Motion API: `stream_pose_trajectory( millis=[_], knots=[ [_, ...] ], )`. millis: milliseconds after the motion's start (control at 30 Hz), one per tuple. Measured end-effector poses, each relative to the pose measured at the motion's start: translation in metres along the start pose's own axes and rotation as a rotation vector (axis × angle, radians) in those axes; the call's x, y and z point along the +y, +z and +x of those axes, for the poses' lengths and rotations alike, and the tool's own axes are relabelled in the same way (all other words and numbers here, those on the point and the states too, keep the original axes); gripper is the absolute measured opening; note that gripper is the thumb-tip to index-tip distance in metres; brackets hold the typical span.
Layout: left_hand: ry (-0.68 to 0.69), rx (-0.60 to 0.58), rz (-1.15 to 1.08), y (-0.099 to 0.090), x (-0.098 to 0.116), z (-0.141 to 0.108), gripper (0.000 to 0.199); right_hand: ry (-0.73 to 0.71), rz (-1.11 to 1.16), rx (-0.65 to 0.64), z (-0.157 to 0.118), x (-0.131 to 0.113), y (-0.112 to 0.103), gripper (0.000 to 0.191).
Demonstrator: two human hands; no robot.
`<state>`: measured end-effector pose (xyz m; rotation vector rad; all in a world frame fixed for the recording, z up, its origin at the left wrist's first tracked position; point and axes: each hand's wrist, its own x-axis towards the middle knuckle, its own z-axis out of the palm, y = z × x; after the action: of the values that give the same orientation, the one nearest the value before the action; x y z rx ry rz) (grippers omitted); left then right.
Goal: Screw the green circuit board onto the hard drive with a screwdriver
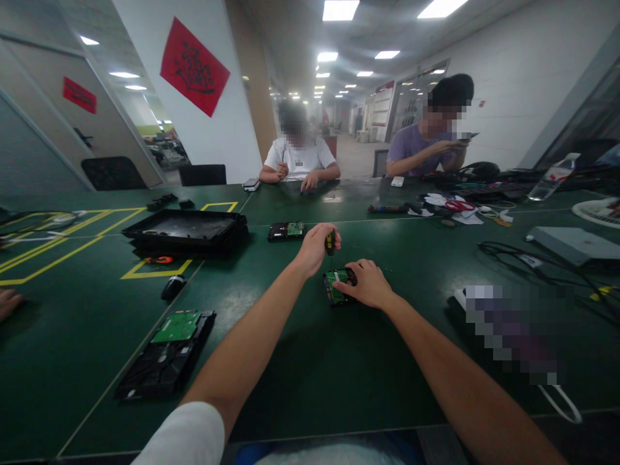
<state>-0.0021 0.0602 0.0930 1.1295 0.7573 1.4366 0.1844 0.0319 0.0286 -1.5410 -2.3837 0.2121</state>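
Drive (333, 296): lies flat on the green table (300, 400), board (330, 278) up – set centrally in front of the person, probably so both hands meet over it without stretching.
Left hand (314, 250): closed round the screwdriver (330, 243), which stands nearly upright with its shaft down at the drive's far edge; that stance would suit keeping the tip square. Whether the tip is seated is too small to tell.
Right hand (372, 284): clasping the drive's right side, thumb (345, 289) across the board – likely a brace against sliding or twisting.
Spares: a near drive (162, 363) lies left of the left arm, a far drive (278, 234) just beyond the left hand; both sit apart from the work, seemingly to leave it room.
Tray (130, 228): black, well to the left, out of the arms' way, an orange tool (162, 259) beside its near edge.
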Motion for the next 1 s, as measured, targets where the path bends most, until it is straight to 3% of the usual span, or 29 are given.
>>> stream_pose_trajectory(
  millis=[300,700,1000],
  knots=[
    [0.084,0.0,0.166,-0.0068,0.0014,0.0028,0.018,0.002,0.006,-0.001,0.0003,0.0007,0.0015,0.076],
    [-0.039,-0.032,-0.012,0.0006,-0.0046,0.0016,0.02,-0.009,0.003,0.007,0.0007,0.0014,0.0013,0.077],
    [-0.036,-0.062,-0.014,-0.0014,-0.0034,-0.0005,0.02,-0.002,0.008,0.009,-0.0001,0.0009,0.0011,0.077]
  ],
)
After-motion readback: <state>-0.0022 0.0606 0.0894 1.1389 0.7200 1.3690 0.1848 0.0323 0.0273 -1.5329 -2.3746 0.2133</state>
